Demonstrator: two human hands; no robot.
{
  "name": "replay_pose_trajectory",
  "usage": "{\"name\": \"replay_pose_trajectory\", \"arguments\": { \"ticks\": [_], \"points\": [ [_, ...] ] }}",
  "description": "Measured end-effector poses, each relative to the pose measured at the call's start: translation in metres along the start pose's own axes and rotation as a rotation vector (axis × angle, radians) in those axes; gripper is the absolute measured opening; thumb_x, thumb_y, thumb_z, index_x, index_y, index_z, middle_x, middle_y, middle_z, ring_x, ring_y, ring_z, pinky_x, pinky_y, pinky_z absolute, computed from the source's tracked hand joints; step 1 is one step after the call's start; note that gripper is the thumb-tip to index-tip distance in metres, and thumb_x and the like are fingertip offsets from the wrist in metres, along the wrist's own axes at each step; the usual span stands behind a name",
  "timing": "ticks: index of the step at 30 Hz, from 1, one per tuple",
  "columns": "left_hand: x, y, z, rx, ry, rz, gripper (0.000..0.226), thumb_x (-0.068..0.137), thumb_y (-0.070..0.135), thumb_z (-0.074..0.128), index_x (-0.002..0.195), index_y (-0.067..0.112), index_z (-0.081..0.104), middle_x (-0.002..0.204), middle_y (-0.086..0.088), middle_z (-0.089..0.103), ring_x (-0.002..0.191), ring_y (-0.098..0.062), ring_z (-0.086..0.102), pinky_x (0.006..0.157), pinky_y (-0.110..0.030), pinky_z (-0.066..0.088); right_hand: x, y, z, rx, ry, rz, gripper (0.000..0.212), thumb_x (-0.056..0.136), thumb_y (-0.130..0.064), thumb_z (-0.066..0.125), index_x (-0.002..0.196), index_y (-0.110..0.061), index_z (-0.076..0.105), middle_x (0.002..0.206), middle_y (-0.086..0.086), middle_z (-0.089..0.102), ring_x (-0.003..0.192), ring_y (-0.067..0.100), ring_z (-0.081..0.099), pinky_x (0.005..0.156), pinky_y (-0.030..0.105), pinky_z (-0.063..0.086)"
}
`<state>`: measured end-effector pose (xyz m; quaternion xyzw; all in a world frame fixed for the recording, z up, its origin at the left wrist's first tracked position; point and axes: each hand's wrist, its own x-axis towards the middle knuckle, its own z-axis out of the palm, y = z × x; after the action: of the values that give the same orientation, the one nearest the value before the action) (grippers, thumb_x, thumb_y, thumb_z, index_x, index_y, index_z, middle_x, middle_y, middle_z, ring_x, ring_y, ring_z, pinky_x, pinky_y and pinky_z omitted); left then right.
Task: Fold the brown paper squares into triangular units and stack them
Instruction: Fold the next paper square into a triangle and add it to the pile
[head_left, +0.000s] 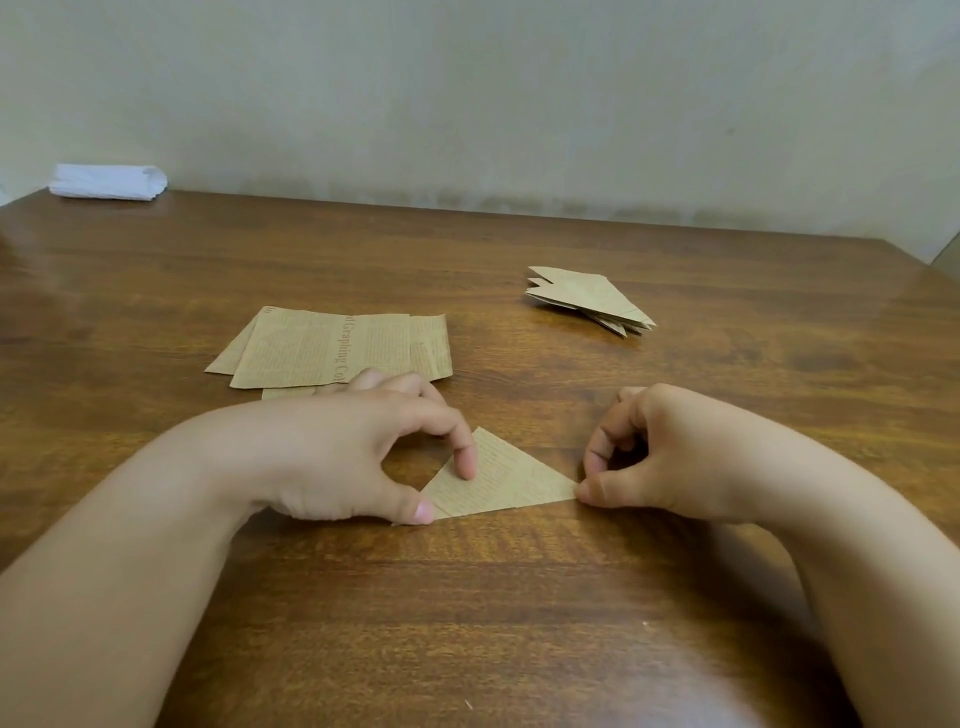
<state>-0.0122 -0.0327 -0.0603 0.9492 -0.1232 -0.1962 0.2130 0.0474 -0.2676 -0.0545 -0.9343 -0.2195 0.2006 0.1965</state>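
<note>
Pale, slightly stained wall (467, 104) runs behind a glossy brown wooden worktop (519, 597), which fills most of the head view. Near the front middle of it a brown paper triangle (511, 480) lies flat, printed with faint text, its apex pointing away from the person. The left hand (343, 452) arches over the triangle's left part: its index fingertip presses down on the paper just left of the apex and its thumb tip presses the lower left corner, while the other fingers curl behind, apart from the paper. The right hand (654, 457) meets the triangle's right corner, where thumb and index fingertip pinch the tip of the paper; its remaining fingers are loosely curled above the wood. Beyond the left hand a loose pile of unfolded brown paper squares (332, 348) lies flat, the sheets fanned and overlapping, the hand covering its near edge. Farther back on the right, well apart from both hands, sits a stack of folded triangular units (587, 299). A white folded cloth (106, 182) rests at the far left edge against the wall.
</note>
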Motion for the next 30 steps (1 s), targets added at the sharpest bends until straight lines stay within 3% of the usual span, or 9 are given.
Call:
{"name": "replay_pose_trajectory", "arguments": {
  "ticks": [5,10,14,18,22,24,27,30],
  "points": [
    [0.003,-0.001,0.003,-0.005,0.039,-0.004,0.033,0.083,0.041,0.068,0.105,0.058,0.048,0.116,0.039,0.032,0.124,0.004,0.025,0.108,-0.032,0.027,-0.002,0.011,-0.009,0.010,0.009,0.049,0.006,0.078,-0.030,0.073,0.074,-0.026,0.071,0.075,-0.006,0.067,0.069,0.010,0.061,0.065,0.026,0.051],
    [0.007,0.000,0.007,0.011,0.121,-0.043,0.032,0.082,0.044,0.067,0.106,0.052,0.046,0.114,0.035,0.035,0.120,0.001,0.026,0.103,-0.027,0.025,0.001,0.001,0.002,0.040,0.119,0.054,0.025,0.077,-0.053,0.068,0.078,-0.029,0.066,0.071,-0.010,0.062,0.065,0.003,0.055,0.058,0.020,0.044],
    [0.010,0.005,0.009,0.013,0.197,-0.075,0.032,0.082,0.047,0.066,0.106,0.049,0.045,0.113,0.032,0.036,0.114,0.001,0.026,0.091,-0.024,0.021,0.001,-0.011,0.014,-0.034,0.131,0.081,0.027,0.074,-0.055,0.070,0.080,-0.030,0.060,0.083,-0.014,0.058,0.076,0.002,0.054,0.065,0.022,0.047],
    [0.010,0.008,0.010,-0.016,0.236,-0.112,0.033,0.079,0.049,0.068,0.103,0.047,0.045,0.114,0.030,0.036,0.116,-0.003,0.028,0.092,-0.025,0.025,0.001,-0.015,0.019,-0.122,0.244,0.129,0.040,0.074,-0.062,0.065,0.092,-0.030,0.052,0.096,-0.013,0.050,0.086,0.006,0.049,0.071,0.024,0.044],
    [0.012,0.012,0.012,-0.008,0.310,-0.125,0.033,0.079,0.049,0.068,0.102,0.042,0.046,0.116,0.026,0.038,0.109,0.000,0.028,0.091,-0.023,0.022,0.002,-0.024,0.026,-0.215,0.199,0.153,0.052,0.073,-0.068,0.062,0.103,-0.026,0.052,0.107,-0.007,0.050,0.101,0.015,0.049,0.087,0.030,0.045],
    [0.012,0.013,0.012,-0.023,0.327,-0.131,0.033,0.079,0.050,0.068,0.102,0.042,0.046,0.116,0.026,0.038,0.109,-0.001,0.029,0.090,-0.023,0.023,0.002,-0.026,0.025,-0.190,0.188,0.166,0.047,0.075,-0.064,0.063,0.100,-0.026,0.052,0.106,-0.008,0.050,0.102,0.015,0.047,0.086,0.029,0.044],
    [0.012,0.014,0.011,-0.019,0.331,-0.132,0.035,0.078,0.052,0.067,0.104,0.043,0.045,0.116,0.026,0.037,0.109,0.001,0.029,0.092,-0.023,0.024,0.001,-0.027,0.022,-0.071,0.178,0.150,0.030,0.078,-0.053,0.068,0.086,-0.033,0.047,0.096,-0.014,0.050,0.088,0.007,0.049,0.066,0.022,0.040],
    [0.012,0.014,0.008,-0.030,0.369,-0.130,0.036,0.078,0.054,0.066,0.105,0.043,0.044,0.113,0.026,0.037,0.108,0.002,0.033,0.100,-0.024,0.028,0.001,-0.020,0.016,0.153,0.242,0.098,0.012,0.085,-0.034,0.067,0.087,-0.036,0.055,0.092,-0.014,0.060,0.077,0.003,0.057,0.061,0.019,0.046]
  ]
}}
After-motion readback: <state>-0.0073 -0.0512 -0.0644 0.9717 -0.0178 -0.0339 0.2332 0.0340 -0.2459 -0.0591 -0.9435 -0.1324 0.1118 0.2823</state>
